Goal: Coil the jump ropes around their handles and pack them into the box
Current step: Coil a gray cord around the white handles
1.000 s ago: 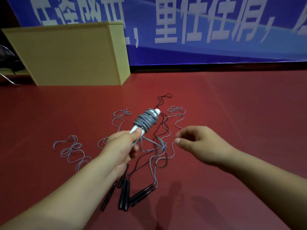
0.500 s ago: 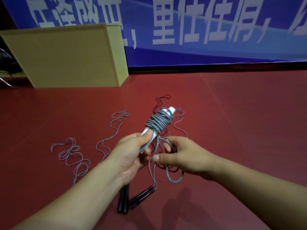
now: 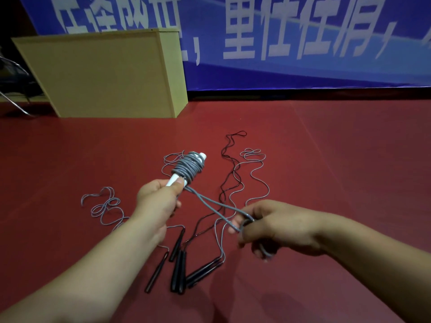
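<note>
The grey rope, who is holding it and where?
The left hand grips the white handle at its lower end, below the coiled grey rope. The right hand pinches the rope's loose doubled tail in its fingers.

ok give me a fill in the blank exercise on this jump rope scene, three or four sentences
1. The left hand grips the white handle wound with ____ rope.
2. The right hand pinches a loose ____ of the grey rope.
3. The slim handles lying on the red floor are ____ in colour.
4. The tan box stands on the floor in front of a ____ banner.

Missing words: grey; loop; black; blue
</note>
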Available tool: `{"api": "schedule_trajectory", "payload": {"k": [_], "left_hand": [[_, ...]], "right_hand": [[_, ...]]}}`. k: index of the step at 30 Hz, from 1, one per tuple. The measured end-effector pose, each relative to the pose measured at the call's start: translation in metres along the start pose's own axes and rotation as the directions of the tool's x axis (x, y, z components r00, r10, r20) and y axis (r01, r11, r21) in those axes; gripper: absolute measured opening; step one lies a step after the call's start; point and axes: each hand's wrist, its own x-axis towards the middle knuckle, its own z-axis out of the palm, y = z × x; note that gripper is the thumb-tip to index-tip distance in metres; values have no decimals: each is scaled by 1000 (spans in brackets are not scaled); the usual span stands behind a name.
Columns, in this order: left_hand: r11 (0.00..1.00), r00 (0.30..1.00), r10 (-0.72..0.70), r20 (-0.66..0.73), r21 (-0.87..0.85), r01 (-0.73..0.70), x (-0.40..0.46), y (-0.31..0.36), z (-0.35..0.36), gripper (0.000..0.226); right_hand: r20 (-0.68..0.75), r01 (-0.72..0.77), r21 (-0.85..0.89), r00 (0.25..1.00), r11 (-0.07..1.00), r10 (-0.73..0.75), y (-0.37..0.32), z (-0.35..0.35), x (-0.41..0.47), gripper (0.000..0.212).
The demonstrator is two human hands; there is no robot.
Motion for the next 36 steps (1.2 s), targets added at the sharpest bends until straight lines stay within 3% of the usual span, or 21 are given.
{"api": "schedule_trajectory", "payload": {"k": [2, 5, 12, 19, 26, 31, 34, 36], "left_hand": [[997, 998, 55, 7, 57, -55, -2, -1, 0, 13], [987, 991, 128, 27, 97, -130, -8, 1, 4, 11], [984, 983, 149, -104, 111, -138, -3, 4, 1, 15], [992, 973, 107, -206, 93, -89, 7, 3, -7, 19], [991, 973, 114, -202, 92, -97, 4, 3, -1, 18], [990, 984, 110, -143, 103, -96, -4, 4, 8, 20], [989, 991, 92, -99, 128, -79, -9, 5, 12, 21], [983, 994, 93, -60, 166, -82, -16, 4, 17, 20]], "right_hand": [[-52, -15, -41, 999, 999, 13, 0, -3, -1, 3], [-112, -24, -79, 994, 997, 15, 2, -8, 1, 15], [30, -23, -20, 999, 1000, 24, 1, -12, -7, 8], [-288, -9, 116, 957, 993, 43, 4, -43, -6, 24], [-385, -175, 116, 900, 978, 207, 6, -55, -3, 30], [-481, -274, -104, 855, 956, 193, 11, -52, 6, 53], [-622, -333, -454, 783, 827, -26, 16, -51, 10, 56], [-659, -302, -536, 734, 788, -167, 15, -45, 10, 45]]}}
